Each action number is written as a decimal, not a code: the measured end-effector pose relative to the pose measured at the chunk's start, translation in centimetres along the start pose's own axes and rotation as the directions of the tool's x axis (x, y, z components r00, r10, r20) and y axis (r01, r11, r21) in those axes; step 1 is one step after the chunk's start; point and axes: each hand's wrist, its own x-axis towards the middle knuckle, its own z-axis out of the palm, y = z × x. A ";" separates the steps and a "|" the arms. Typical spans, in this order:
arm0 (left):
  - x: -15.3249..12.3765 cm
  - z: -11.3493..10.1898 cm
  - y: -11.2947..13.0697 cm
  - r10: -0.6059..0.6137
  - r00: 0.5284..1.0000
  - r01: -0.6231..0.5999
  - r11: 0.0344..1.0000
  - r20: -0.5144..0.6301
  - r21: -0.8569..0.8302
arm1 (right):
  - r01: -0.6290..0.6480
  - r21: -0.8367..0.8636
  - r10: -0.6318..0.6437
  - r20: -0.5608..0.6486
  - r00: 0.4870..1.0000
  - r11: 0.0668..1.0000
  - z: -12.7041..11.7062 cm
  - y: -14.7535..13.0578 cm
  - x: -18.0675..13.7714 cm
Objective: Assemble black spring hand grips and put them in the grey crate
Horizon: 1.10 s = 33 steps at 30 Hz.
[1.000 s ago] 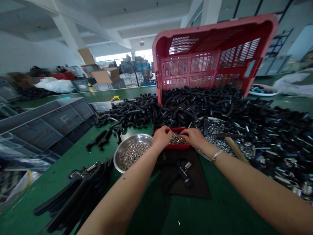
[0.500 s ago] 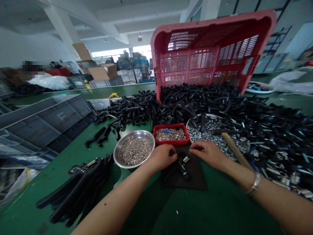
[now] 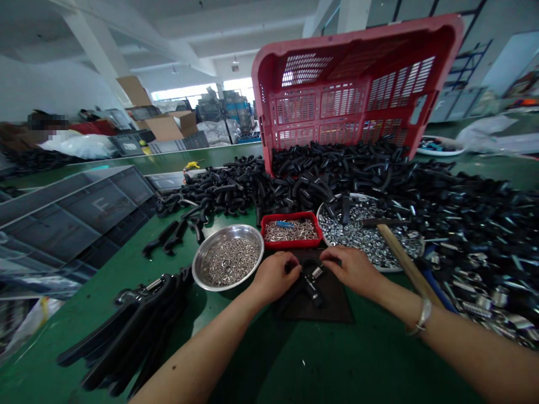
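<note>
On a dark square mat (image 3: pixel 337 306) lies a black handled part (image 3: pixel 310 292) with a bright coil spring (image 3: pixel 317 272) at its upper end. My left hand (image 3: pixel 275 278) is closed at the part's upper left, thumb and forefinger curled together; whatever they pinch is hidden. From the other side my right hand (image 3: pixel 353 270) reaches in, fingertips pinched just above the spring, holding something too small to make out. Right behind the hands stand a red tray (image 3: pixel 290 244) of small metal pins and a steel bowl (image 3: pixel 197 272) of small metal pieces.
A large white dish (image 3: pixel 389 269) of shiny metal parts holds a hammer (image 3: pixel 404 258). Black handles heap up before a tipped red crate (image 3: pixel 357 42) and along the right. Several assembled black pieces (image 3: pixel 135 320) are piled at left, beside a grey bin (image 3: pixel 80 207).
My right hand has come left and inward, its fingertips now close to the spring. My left hand stays by the part, which has not moved on the mat. The whole view shifts slightly.
</note>
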 end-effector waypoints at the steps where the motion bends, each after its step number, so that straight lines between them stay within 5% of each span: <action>1: 0.0 0.0 0.0 0.000 1.000 0.000 1.000 -0.002 0.005 | -0.007 -0.004 0.007 0.002 1.000 1.000 0.0 0.0 0.0; 12: -1.2 0.2 2.2 0.074 0.997 -0.082 0.899 0.036 0.431 | 0.159 -0.293 -0.130 0.119 0.984 0.943 0.2 -1.2 0.3; 18: -1.3 0.4 2.5 0.097 0.995 -0.101 0.866 0.033 0.489 | 0.278 -0.339 -0.189 0.272 0.944 0.899 -0.1 -1.6 1.7; 29: -2.4 0.4 3.1 0.122 0.992 -0.103 0.916 -0.024 0.387 | 0.129 -0.338 -0.136 0.004 0.991 0.932 1.9 0.0 -1.3; 33: -2.4 1.2 2.5 0.026 1.000 -0.021 0.951 -0.013 0.308 | 0.174 -0.352 -0.174 0.033 0.984 0.920 2.0 0.2 -2.3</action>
